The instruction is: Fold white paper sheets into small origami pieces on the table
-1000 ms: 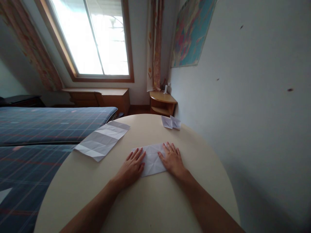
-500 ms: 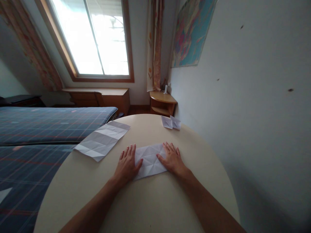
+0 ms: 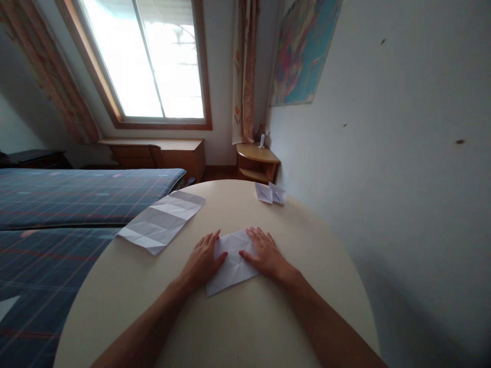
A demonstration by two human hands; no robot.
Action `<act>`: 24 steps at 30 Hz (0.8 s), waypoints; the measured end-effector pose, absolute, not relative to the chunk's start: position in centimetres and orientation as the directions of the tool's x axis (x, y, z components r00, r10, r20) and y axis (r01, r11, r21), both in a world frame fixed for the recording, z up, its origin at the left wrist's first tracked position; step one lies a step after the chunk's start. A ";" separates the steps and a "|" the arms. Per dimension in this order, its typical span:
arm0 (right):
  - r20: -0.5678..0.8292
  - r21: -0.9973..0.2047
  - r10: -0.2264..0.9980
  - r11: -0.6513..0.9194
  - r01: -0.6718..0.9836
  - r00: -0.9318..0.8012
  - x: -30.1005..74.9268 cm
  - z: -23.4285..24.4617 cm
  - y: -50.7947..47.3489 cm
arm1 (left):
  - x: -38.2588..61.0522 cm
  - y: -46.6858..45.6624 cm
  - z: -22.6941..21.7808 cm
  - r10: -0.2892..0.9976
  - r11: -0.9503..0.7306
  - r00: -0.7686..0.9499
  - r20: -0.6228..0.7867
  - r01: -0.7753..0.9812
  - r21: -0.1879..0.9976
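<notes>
A creased white sheet of paper (image 3: 230, 263) lies on the round beige table (image 3: 230, 327) in front of me. My left hand (image 3: 202, 260) rests flat on its left edge with the fingers stretched out. My right hand (image 3: 262, 253) lies flat on its right part, fingers spread, open. The sheet sits turned at an angle, its near corner pointing toward me. Neither hand grips anything.
A larger creased sheet (image 3: 161, 221) hangs over the table's far left edge. A small folded paper piece (image 3: 270, 193) sits at the far edge by the wall. A bed with a plaid cover (image 3: 57, 204) stands left. The wall (image 3: 383, 153) runs along the right.
Both hands have slid closer together and slightly toward me. The sheet under them has rotated, so its near corner now points toward me.
</notes>
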State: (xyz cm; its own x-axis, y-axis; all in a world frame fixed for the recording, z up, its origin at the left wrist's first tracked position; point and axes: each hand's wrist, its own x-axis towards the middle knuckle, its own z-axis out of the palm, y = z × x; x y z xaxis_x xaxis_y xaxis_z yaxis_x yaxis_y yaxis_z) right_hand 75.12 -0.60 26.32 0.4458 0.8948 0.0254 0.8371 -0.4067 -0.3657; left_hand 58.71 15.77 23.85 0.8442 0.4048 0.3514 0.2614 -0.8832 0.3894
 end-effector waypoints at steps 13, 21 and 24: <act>0.044 -0.386 0.947 -0.277 0.880 0.318 74.5 26.4 -0.6 | 59.0 16.1 23.2 0.420 -0.848 0.835 0.357 0.221 0.481; 0.296 -0.604 0.890 -0.108 0.789 0.348 74.8 25.9 0.2 | 59.0 16.0 23.2 0.424 -0.832 0.830 0.361 0.200 0.517; 0.351 -0.760 0.787 -0.077 0.645 0.507 75.1 25.8 0.6 | 59.0 16.0 23.3 0.435 -0.827 0.827 0.356 0.211 0.521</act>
